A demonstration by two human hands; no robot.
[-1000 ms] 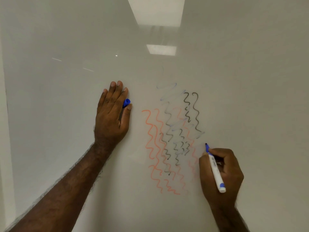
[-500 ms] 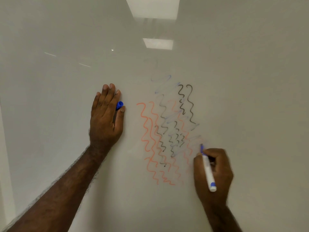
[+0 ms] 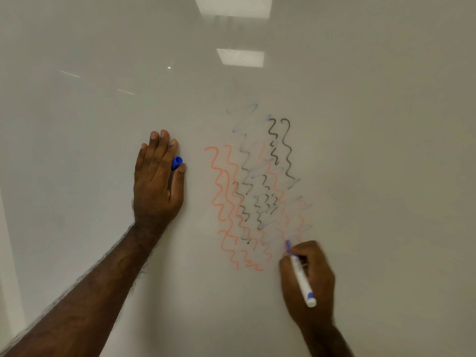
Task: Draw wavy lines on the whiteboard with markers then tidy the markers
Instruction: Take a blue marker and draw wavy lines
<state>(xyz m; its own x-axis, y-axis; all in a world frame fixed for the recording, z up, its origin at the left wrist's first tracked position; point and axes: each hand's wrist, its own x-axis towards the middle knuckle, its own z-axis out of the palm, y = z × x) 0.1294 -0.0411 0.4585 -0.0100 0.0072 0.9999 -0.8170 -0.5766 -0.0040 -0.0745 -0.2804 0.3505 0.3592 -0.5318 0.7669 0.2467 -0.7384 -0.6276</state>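
The right hand (image 3: pixel 309 282), low in the right half of the frame, had its fingers and thumb curled round a blue marker (image 3: pixel 300 275), a white barrel with a blue tip and a blue band near its rear end. The tip pointed up and slightly left and met the whiteboard (image 3: pixel 90 124) at the lower right edge of the wavy lines; the rear end stuck out past the back of the hand toward the bottom of the frame. The left hand (image 3: pixel 157 181), left of centre, lay flat against the board with its fingers straight and close together, pointing upward, the forearm running down to the lower left corner. A blue cap (image 3: pixel 177 163) was pinned between the index finger and the thumb, only its rounded end showing on the right side of the hand. Between the two hands, the drawing filled the middle of the frame: orange wavy lines (image 3: pixel 219 191) on the left and bottom, black wavy lines (image 3: pixel 286 150) toward the upper right, and faint blue wavy lines (image 3: pixel 244 112) crossing them, palest at the top. Above, at the top centre of the frame, the glossy board mirrored two rectangular ceiling lights (image 3: pixel 240 57).
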